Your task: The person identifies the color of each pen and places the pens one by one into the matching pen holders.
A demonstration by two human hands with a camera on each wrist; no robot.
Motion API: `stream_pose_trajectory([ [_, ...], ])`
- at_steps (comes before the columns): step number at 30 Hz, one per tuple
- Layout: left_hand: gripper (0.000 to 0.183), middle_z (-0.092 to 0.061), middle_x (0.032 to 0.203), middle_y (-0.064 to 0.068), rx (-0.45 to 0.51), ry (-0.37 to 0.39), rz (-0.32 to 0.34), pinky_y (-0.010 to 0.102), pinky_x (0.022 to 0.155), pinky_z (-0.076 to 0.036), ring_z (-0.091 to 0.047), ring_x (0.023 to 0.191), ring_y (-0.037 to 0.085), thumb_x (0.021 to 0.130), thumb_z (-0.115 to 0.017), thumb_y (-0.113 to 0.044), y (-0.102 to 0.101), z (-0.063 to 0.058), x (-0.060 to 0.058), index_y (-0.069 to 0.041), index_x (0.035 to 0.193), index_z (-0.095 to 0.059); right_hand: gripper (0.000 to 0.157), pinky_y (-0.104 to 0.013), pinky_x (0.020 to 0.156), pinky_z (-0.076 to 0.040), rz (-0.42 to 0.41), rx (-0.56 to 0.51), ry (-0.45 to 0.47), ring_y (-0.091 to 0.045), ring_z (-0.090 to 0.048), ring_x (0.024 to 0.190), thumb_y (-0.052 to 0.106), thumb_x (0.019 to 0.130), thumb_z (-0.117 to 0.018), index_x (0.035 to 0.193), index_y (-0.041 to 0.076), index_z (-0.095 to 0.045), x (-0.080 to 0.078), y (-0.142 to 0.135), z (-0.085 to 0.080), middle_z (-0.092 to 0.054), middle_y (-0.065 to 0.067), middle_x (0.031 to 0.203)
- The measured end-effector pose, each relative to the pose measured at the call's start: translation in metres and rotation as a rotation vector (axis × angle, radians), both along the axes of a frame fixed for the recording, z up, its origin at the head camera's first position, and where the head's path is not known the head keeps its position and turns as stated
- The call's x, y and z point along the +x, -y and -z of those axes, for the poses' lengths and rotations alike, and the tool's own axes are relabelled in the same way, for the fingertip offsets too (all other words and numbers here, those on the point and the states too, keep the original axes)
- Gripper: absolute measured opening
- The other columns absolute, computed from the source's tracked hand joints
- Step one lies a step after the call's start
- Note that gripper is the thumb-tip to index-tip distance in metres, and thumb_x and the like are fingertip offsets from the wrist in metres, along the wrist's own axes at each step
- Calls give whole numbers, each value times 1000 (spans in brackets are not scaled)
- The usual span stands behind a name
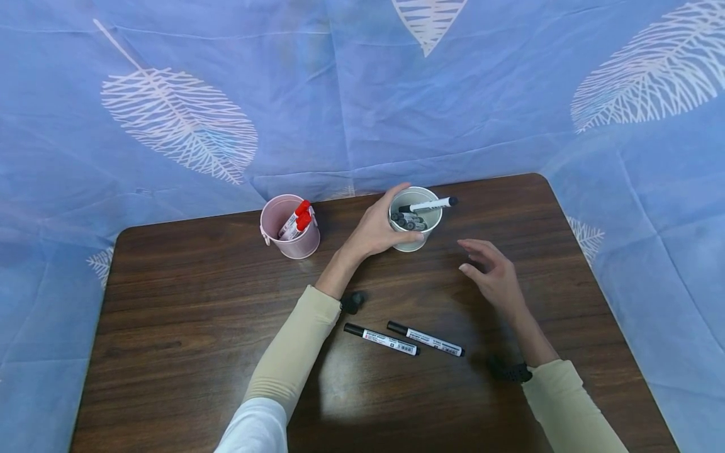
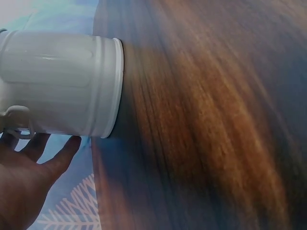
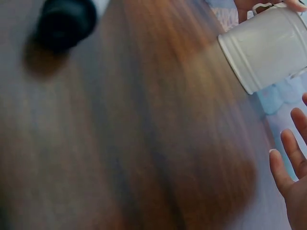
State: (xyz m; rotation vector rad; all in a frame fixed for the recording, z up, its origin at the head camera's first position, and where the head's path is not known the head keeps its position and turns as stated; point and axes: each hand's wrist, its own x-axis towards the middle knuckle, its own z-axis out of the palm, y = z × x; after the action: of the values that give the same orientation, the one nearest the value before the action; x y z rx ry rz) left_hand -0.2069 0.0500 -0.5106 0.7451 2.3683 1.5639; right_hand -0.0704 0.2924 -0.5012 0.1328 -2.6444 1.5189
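My left hand [image 1: 378,225] grips a small white bucket [image 1: 409,242] near the table's back edge, thumb on its near side and fingers round the far side. Several black markers lie inside it, and one white-barrelled marker [image 1: 429,205] leans out over the right rim. The left wrist view shows the fingers against the bucket's wall [image 2: 57,81] by its handle ear. To the right of the bucket my right hand [image 1: 497,277] hovers over the table, fingers relaxed and apart, holding nothing. In the right wrist view the bucket [image 3: 268,48] stands beyond these fingertips.
Two black-capped markers lie side by side near the middle front, a left one [image 1: 385,340] and a right one [image 1: 427,338]. A pink bucket [image 1: 300,246] with red-capped markers [image 1: 303,220] stands left of my left hand. Blue leaf-patterned cloth [image 1: 294,94] hangs behind the brown table [image 1: 198,314].
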Motion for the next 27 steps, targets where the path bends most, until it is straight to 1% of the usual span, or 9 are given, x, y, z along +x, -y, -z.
stream_pose_trajectory([
  [8, 105, -53, 137, -4, -12, -8, -5, 34, 99, -41, -52, 120, 15, 69, -88, -49, -1, 1, 0, -24, 155, -32, 41, -49, 100, -44, -9, -23, -15, -21, -53, 125, 1, 93, -68, 132, -4, -59, 4, 0, 3, -57, -18, 134],
  [14, 102, -53, 136, -6, -27, -21, -14, 36, 98, -42, -52, 119, 14, 70, -87, -50, -2, 2, 1, -26, 154, -34, 42, -51, 100, -44, -6, 4, -4, -18, -53, 124, -5, 90, -69, 130, -3, -60, 12, 1, 3, -57, -17, 133],
  [16, 101, -53, 135, -6, -34, -30, -14, 36, 98, -42, -53, 119, 14, 71, -86, -51, -2, 3, 1, -26, 154, -35, 42, -46, 101, -44, -7, 9, 7, -18, -53, 124, -6, 89, -69, 130, -3, -61, 17, 2, 6, -58, -16, 132],
  [20, 99, -53, 136, -3, -59, -48, -18, 36, 97, -43, -53, 119, 16, 72, -85, -51, -2, 2, 2, -26, 153, -35, 42, -27, 102, -41, -10, 9, 14, -21, -53, 123, -6, 87, -71, 128, -3, -62, 28, 5, 12, -59, -16, 131],
  [22, 98, -53, 137, -2, -71, -57, -23, 36, 97, -43, -53, 119, 17, 73, -84, -51, -2, 1, 3, -27, 153, -34, 42, -19, 101, -38, -8, 15, 1, -22, -53, 122, -6, 86, -73, 127, -3, -63, 31, 6, 15, -60, -17, 129],
  [24, 97, -53, 136, -3, -75, -61, -28, 35, 97, -43, -53, 118, 16, 73, -85, -50, -2, 1, 3, -29, 153, -34, 42, -17, 100, -36, -1, 15, -7, -20, -53, 122, -6, 85, -74, 126, -3, -64, 33, 7, 16, -61, -17, 128],
  [27, 96, -53, 135, -5, -77, -65, -31, 35, 96, -43, -53, 118, 15, 73, -84, -50, -2, 1, 4, -30, 153, -34, 43, -16, 101, -35, 7, 30, -7, -14, -52, 121, -5, 85, -74, 126, -2, -64, 35, 8, 18, -61, -16, 128],
])
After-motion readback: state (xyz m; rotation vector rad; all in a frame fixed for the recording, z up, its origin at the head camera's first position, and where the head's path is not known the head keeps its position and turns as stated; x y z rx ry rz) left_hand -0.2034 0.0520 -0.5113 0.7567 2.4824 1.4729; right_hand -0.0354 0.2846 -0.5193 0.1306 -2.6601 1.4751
